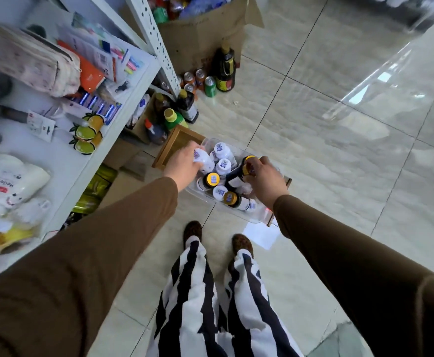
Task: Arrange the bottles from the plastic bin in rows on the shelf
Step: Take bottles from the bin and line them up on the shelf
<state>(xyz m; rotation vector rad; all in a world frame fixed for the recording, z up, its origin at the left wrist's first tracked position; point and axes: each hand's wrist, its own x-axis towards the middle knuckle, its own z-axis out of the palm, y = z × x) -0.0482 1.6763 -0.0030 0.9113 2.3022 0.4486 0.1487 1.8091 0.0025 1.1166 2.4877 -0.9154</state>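
Head view, looking down at the floor beside the shelf point(123, 81).

Both hands are down in the plastic bin point(239, 212), a clear tub sitting on the tiles just in front of the person's feet. The left hand point(185, 163) is wrapped around a white bottle point(203, 159) at the bin's near-shelf end. The right hand point(267, 179) is closed on a dark bottle with a yellow cap point(241, 168), tilted, cap up.

Risks: two bottles lifted at once, one per hand; a loose hold on either could drop it back onto the pack and knock neighbours over. The bin wall is low and clear, so a tipped bottle could roll out onto the hard tile. The tilted dark bottle looks like glass, though the blur leaves that uncertain.

Contents: the bin holds a mix of white-capped bottles point(223, 166) and dark yellow-capped ones point(212, 179), mostly upright, packed touching. A cardboard box point(200, 34) beyond the shelf post is stuffed with packaged goods. A small wooden tray point(177, 148) sits just beside the bin, its inside not clearly seen.
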